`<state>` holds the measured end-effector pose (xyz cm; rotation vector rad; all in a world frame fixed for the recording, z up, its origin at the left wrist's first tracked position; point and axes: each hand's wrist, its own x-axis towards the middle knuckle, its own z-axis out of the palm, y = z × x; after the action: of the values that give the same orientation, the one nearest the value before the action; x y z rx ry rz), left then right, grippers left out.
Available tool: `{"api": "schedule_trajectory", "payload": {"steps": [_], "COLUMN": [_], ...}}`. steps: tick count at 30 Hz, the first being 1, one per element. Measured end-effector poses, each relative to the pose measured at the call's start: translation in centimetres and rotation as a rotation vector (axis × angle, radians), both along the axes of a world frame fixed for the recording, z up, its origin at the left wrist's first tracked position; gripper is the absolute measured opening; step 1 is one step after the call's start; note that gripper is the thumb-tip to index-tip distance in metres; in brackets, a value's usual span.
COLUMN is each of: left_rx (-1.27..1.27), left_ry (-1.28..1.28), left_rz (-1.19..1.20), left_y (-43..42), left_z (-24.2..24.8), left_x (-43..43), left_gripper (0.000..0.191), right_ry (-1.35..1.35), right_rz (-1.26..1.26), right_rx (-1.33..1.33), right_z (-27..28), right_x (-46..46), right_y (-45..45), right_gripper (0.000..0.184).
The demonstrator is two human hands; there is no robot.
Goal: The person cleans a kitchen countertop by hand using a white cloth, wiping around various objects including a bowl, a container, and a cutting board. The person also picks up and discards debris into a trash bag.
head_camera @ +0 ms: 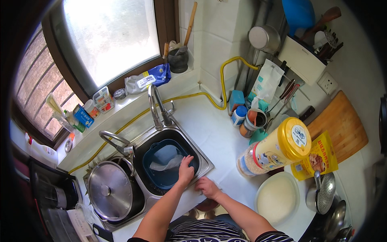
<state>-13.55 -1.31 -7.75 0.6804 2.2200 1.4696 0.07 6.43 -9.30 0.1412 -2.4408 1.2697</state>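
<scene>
My left hand (186, 171) is over the right side of a dark blue plastic basin (146, 157), its fingers extended and somewhat apart. The basin sits in the sink bowl (196, 165) and holds water. A wet whitish cloth (166, 164) lies in the water, one end reaching close to my left fingers; whether they touch it is unclear. On the counter's front edge, just right of the sink, rests my right hand (208, 187) with curled fingers. Something pale shows under those fingers, too small to make out.
Two curved faucets (155, 109) rise behind the sink. A lidded steel pot (110, 190) fills the left bowl. To the right stand a tall yellow-lidded container (276, 148), a bowl of whitish contents (277, 196) and a wooden cutting board (341, 124). A yellow hose (193, 95) runs along the wall.
</scene>
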Motion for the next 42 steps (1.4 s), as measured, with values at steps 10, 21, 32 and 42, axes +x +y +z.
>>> {"api": "schedule_trajectory", "payload": {"steps": [10, 21, 32, 42], "left_rx": [-0.008, 0.034, 0.192, 0.322], "left_ry": [-0.049, 0.055, -0.104, -0.415], "left_rz": [-0.027, -0.030, -0.303, -0.535], "left_y": [1.2, 4.0, 8.4, 14.2], "left_z": [0.8, 0.5, 1.2, 6.2], "left_x": [0.4, 1.5, 4.6, 8.9], "left_gripper": [0.052, 0.047, 0.054, 0.062], "right_ry": [-0.101, -0.048, 0.031, 0.113], "right_rz": [-0.124, -0.435, -0.896, -1.301], "right_rx": [-0.257, -0.344, -0.725, -1.047], "right_z": [2.0, 0.5, 3.1, 2.5], "right_x": [7.1, 5.8, 5.9, 8.4], "right_y": [-0.6, -0.9, 3.4, 5.1], "right_gripper": [0.020, 0.022, 0.037, 0.076]}}
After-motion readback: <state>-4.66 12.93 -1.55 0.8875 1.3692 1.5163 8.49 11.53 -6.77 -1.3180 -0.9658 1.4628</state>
